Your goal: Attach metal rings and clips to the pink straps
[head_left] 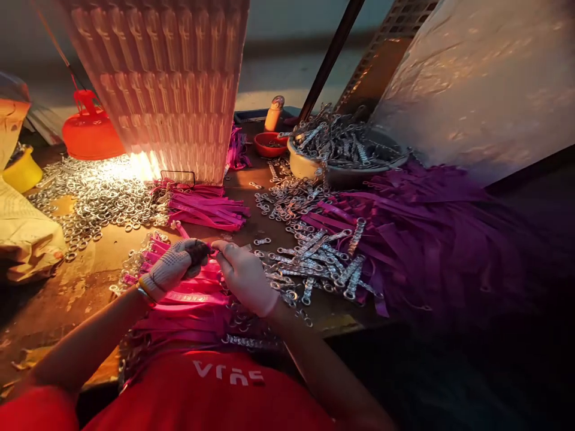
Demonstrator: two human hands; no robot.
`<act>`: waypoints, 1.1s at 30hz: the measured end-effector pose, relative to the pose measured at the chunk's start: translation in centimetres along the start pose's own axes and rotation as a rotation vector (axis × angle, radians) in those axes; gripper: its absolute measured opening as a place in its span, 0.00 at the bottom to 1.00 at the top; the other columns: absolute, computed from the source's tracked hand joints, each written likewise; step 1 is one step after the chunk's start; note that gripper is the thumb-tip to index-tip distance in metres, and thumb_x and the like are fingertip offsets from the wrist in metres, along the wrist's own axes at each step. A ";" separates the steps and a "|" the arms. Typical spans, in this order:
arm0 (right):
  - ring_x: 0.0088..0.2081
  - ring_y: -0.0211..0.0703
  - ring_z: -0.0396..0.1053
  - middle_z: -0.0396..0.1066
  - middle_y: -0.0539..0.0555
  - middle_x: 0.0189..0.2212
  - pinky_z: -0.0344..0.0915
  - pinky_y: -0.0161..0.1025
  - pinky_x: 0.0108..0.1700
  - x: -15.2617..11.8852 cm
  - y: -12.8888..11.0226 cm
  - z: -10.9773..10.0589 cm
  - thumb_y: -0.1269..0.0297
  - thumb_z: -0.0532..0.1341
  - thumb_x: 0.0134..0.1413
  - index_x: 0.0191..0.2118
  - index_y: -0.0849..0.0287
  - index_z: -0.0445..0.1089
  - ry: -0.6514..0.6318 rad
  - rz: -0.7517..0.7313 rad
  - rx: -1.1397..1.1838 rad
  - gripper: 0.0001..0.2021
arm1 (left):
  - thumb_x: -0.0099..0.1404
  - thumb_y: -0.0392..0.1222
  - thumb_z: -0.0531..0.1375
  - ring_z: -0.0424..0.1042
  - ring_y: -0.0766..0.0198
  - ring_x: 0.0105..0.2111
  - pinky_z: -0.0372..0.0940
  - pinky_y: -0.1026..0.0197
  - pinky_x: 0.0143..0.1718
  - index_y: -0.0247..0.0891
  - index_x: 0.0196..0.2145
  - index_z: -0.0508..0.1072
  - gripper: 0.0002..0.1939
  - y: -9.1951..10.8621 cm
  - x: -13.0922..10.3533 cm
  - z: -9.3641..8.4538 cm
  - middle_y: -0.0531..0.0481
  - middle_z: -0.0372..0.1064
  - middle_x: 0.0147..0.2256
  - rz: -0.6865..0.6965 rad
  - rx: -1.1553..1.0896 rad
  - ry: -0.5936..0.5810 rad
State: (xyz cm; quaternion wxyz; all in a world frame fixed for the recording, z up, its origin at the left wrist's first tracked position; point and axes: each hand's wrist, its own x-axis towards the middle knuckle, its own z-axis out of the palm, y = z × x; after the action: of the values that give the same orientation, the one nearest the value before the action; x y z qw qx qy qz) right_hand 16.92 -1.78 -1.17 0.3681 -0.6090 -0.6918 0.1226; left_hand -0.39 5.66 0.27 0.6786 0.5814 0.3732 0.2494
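Observation:
My left hand (179,263), in a dotted glove with dark fingertips, is closed around the end of a pink strap. My right hand (245,275), in a pale glove, pinches at the same spot, its fingertips meeting the left ones. Most of the held piece is hidden by the fingers. Beneath both hands lies a pile of pink straps (197,297) with metal rings at its left edge. Close to my right hand, a heap of silvery metal links (314,257) spreads over the table (96,269).
Small metal rings (103,194) are heaped under a red lamp (92,133). A ribbed plastic panel (175,90) stands behind pink straps (206,208). Further right are a red bowl (269,145), a basin (305,167) of chains and purple straps (431,233).

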 end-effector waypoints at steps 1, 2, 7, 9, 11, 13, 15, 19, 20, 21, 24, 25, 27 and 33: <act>0.44 0.48 0.75 0.78 0.58 0.44 0.67 0.39 0.45 -0.1 -0.5 0.1 0.66 0.53 0.68 0.54 0.57 0.71 -0.041 -0.003 -0.069 0.15 | 0.61 0.50 0.62 0.54 0.75 0.15 0.48 0.69 0.16 0.35 0.31 0.69 0.14 -0.2 -0.8 0.2 0.54 0.62 0.22 -0.020 -0.009 0.003; 0.42 0.48 0.75 0.78 0.58 0.42 0.66 0.39 0.43 -0.2 -0.9 0.2 0.66 0.53 0.68 0.54 0.58 0.72 -0.078 -0.010 -0.146 0.14 | 0.62 0.51 0.61 0.53 0.75 0.15 0.48 0.69 0.16 0.35 0.29 0.68 0.15 -0.3 -1.3 0.4 0.55 0.60 0.20 -0.034 -0.005 0.004; 0.35 0.47 0.73 0.76 0.59 0.35 0.58 0.38 0.34 -1.0 -2.8 -0.5 0.67 0.51 0.69 0.52 0.60 0.72 -0.222 -0.088 -0.466 0.15 | 0.67 0.52 0.58 0.55 0.72 0.15 0.49 0.67 0.17 0.38 0.27 0.64 0.17 -0.4 -2.8 1.0 0.57 0.58 0.17 0.023 0.236 0.017; 0.34 0.46 0.72 0.76 0.59 0.35 0.56 0.38 0.33 -1.1 -3.2 -0.8 0.68 0.51 0.69 0.52 0.61 0.72 -0.264 -0.090 -0.534 0.15 | 0.69 0.51 0.56 0.58 0.70 0.18 0.52 0.67 0.20 0.37 0.27 0.65 0.17 -0.4 -3.0 1.1 0.55 0.61 0.19 0.137 0.424 0.031; 0.35 0.46 0.72 0.76 0.60 0.36 0.57 0.38 0.33 -1.3 -3.3 -0.8 0.69 0.50 0.69 0.54 0.61 0.71 -0.279 -0.073 -0.571 0.16 | 0.68 0.48 0.56 0.64 0.68 0.24 0.56 0.66 0.25 0.36 0.29 0.69 0.14 -0.8 -3.1 1.1 0.51 0.68 0.24 0.265 0.605 0.055; 0.37 0.47 0.73 0.76 0.60 0.38 0.58 0.38 0.35 -1.5 -3.2 -0.5 0.68 0.49 0.70 0.54 0.61 0.70 -0.274 -0.040 -0.574 0.16 | 0.66 0.44 0.58 0.67 0.65 0.27 0.58 0.65 0.28 0.35 0.32 0.73 0.10 -1.6 -3.0 0.9 0.48 0.72 0.28 0.325 0.724 0.054; 0.40 0.47 0.74 0.76 0.59 0.42 0.60 0.38 0.38 -1.7 -3.1 -0.2 0.68 0.49 0.71 0.55 0.60 0.69 -0.281 0.000 -0.547 0.16 | 0.65 0.42 0.58 0.68 0.64 0.28 0.60 0.64 0.30 0.35 0.34 0.75 0.09 -2.6 -2.9 0.5 0.48 0.74 0.29 0.301 0.715 -0.009; 0.47 0.48 0.75 0.76 0.60 0.49 0.64 0.38 0.43 -1.9 -3.5 -0.4 0.63 0.56 0.68 0.63 0.61 0.61 -0.404 0.042 -0.448 0.21 | 0.66 0.43 0.56 0.70 0.63 0.30 0.63 0.63 0.32 0.33 0.35 0.77 0.12 -4.3 -3.0 -0.3 0.48 0.76 0.31 0.208 0.492 -0.028; 0.46 0.49 0.75 0.77 0.60 0.48 0.64 0.38 0.42 -1.8 -3.6 -0.6 0.60 0.58 0.66 0.64 0.60 0.60 -0.443 0.059 -0.447 0.24 | 0.66 0.43 0.56 0.70 0.63 0.30 0.63 0.63 0.32 0.33 0.35 0.77 0.13 -4.5 -3.1 -0.3 0.48 0.76 0.31 0.199 0.477 0.001; 0.45 0.50 0.76 0.78 0.59 0.46 0.65 0.39 0.41 -1.6 -3.8 -0.7 0.59 0.60 0.65 0.63 0.60 0.60 -0.477 0.078 -0.460 0.24 | 0.67 0.43 0.56 0.70 0.62 0.30 0.63 0.63 0.33 0.32 0.34 0.77 0.13 -4.6 -3.3 -0.3 0.48 0.76 0.31 0.203 0.483 0.028; 0.39 0.52 0.77 0.79 0.57 0.37 0.64 0.39 0.37 -1.1 -3.9 -0.8 0.57 0.58 0.65 0.53 0.59 0.68 -0.521 0.112 -0.527 0.16 | 0.68 0.44 0.56 0.71 0.61 0.32 0.63 0.62 0.34 0.32 0.34 0.77 0.14 -4.7 -3.8 0.1 0.47 0.76 0.31 0.237 0.542 0.057; 0.38 0.52 0.78 0.79 0.57 0.36 0.64 0.40 0.36 -1.1 -3.9 -0.7 0.58 0.57 0.66 0.50 0.59 0.69 -0.522 0.098 -0.544 0.13 | 0.68 0.44 0.56 0.71 0.61 0.32 0.63 0.62 0.34 0.32 0.34 0.77 0.14 -4.7 -3.9 0.3 0.47 0.76 0.31 0.239 0.557 0.063; 0.36 0.53 0.77 0.78 0.59 0.34 0.64 0.41 0.34 -1.2 -3.7 -0.3 0.59 0.55 0.65 0.47 0.61 0.69 -0.520 0.042 -0.581 0.13 | 0.68 0.43 0.55 0.71 0.62 0.31 0.63 0.63 0.33 0.32 0.33 0.76 0.13 -4.6 -4.0 0.7 0.47 0.75 0.31 0.240 0.585 0.074; 0.35 0.54 0.77 0.77 0.63 0.32 0.64 0.41 0.34 -1.7 -3.2 0.9 0.59 0.50 0.68 0.45 0.64 0.69 -0.524 -0.056 -0.640 0.15 | 0.66 0.38 0.55 0.71 0.63 0.30 0.63 0.64 0.34 0.35 0.34 0.77 0.11 -2.6 -3.4 -0.4 0.48 0.76 0.31 0.281 0.695 -0.111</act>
State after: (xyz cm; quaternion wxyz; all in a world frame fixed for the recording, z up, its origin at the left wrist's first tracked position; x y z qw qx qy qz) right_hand 13.90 -3.83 -0.43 -0.0251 -0.6218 -0.7816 0.0419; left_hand -3.02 2.74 -1.58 0.4193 0.8350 0.3149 0.1667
